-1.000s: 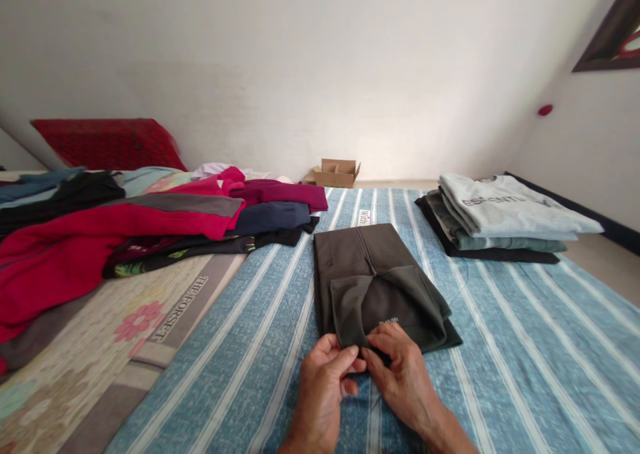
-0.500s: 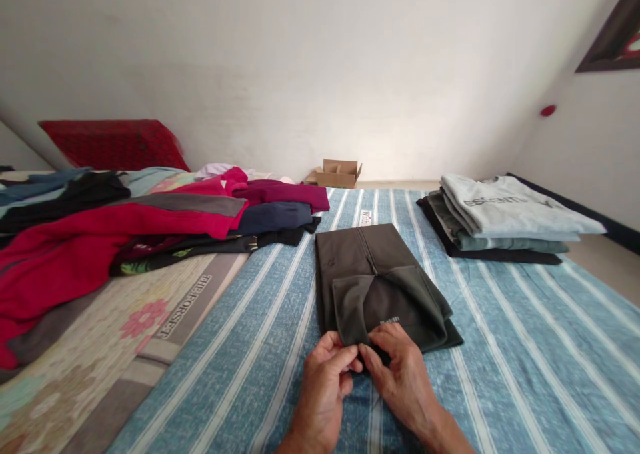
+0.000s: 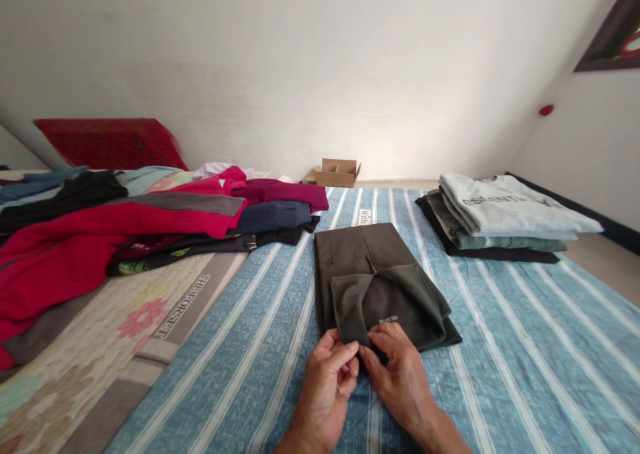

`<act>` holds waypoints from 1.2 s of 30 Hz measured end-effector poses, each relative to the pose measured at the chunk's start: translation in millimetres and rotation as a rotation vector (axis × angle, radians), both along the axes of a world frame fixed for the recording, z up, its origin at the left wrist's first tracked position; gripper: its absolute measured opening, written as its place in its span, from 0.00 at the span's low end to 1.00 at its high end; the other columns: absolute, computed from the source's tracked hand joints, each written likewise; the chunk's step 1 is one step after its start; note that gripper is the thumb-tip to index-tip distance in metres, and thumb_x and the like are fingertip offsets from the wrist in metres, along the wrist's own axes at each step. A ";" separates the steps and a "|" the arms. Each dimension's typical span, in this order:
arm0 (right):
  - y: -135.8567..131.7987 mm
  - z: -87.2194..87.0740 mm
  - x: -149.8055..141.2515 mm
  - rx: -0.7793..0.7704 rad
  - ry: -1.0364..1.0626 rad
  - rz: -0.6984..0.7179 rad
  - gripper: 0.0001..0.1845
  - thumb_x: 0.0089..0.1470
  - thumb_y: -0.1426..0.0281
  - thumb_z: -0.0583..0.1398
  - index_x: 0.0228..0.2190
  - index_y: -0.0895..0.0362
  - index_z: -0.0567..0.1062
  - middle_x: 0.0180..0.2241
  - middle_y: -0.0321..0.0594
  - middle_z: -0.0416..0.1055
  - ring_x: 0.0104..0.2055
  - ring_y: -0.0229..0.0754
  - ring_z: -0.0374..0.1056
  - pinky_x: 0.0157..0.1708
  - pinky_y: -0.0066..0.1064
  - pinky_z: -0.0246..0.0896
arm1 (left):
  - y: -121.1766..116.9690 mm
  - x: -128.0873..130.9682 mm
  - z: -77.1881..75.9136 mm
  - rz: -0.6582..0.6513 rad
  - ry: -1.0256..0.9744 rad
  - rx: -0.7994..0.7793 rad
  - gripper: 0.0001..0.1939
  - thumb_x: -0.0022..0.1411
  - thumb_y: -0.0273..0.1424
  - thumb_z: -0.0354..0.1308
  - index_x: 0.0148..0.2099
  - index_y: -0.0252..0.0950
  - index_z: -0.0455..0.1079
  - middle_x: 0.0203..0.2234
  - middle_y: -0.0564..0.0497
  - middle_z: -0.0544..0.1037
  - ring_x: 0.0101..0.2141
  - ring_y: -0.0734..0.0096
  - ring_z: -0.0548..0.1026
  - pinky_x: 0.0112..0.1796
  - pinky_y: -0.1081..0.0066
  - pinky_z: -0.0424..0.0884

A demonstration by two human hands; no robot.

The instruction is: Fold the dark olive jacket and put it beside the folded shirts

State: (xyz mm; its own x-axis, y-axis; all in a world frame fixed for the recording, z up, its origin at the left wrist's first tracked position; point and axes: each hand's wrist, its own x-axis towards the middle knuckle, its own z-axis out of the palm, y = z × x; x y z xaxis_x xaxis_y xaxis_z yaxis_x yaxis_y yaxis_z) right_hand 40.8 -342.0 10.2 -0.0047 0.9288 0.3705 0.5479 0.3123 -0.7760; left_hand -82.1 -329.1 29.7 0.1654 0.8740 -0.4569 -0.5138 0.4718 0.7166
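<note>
A dark olive-grey zip jacket (image 3: pixel 355 251) lies folded on the blue striped bedsheet (image 3: pixel 240 347). Its zipper runs down the middle from the far edge, and the collar end nearest me gapes open, with small white print inside. My left hand (image 3: pixel 327 374) pinches the near edge of the jacket between thumb and fingers. Close beside it, my right hand (image 3: pixel 397 367) grips the same edge, thumb toward the left thumb. The fingertips of both hands are partly hidden by the cloth.
Loose clothes, among them a red and grey garment (image 3: pixel 125 224), spread over the patterned bedding at left. On the right stands a stack of folded clothes, topped by a light grey shirt (image 3: pixel 510 207). A small cardboard box (image 3: pixel 339 173) sits by the wall, and a red object (image 3: pixel 110 144) leans behind.
Almost nothing differs. Both hands keep their grip on the jacket's near edge, with slightly shifted fingers; a little more of the white print shows. The view has moved slightly.
</note>
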 end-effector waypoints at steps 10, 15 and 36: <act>-0.7 -3.2 -0.9 0.017 -0.101 0.017 0.10 0.56 0.76 0.55 0.24 0.56 0.70 0.28 0.39 0.67 0.34 0.41 0.62 0.34 0.32 0.57 | 2.2 1.4 3.2 0.031 -0.006 -0.018 0.16 0.41 0.27 0.67 0.30 0.35 0.61 0.18 0.61 0.65 0.15 0.88 0.57 0.16 0.83 0.47; -0.8 -5.5 -1.1 0.062 -0.144 0.018 0.12 0.56 0.77 0.54 0.23 0.56 0.68 0.27 0.39 0.65 0.33 0.41 0.61 0.33 0.32 0.57 | 5.0 4.1 1.2 0.030 0.114 0.012 0.15 0.41 0.28 0.66 0.26 0.35 0.60 0.14 0.60 0.64 0.15 0.85 0.59 0.15 0.83 0.45; 0.6 -7.5 0.4 0.033 -0.089 -0.008 0.13 0.54 0.79 0.55 0.20 0.56 0.64 0.26 0.38 0.64 0.32 0.40 0.59 0.32 0.32 0.53 | 5.4 2.6 7.9 -0.033 0.258 0.104 0.14 0.44 0.28 0.63 0.35 0.34 0.64 0.16 0.58 0.66 0.15 0.84 0.60 0.16 0.83 0.47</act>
State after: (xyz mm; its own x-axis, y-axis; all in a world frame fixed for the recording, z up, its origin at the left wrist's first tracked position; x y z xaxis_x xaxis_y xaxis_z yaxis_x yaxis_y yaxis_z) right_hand 41.2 -341.4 2.7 -0.0318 0.9162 0.3995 0.6166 0.3326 -0.7136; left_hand -79.5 -323.7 37.7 0.0849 0.9145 -0.3956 -0.2935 0.4024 0.8672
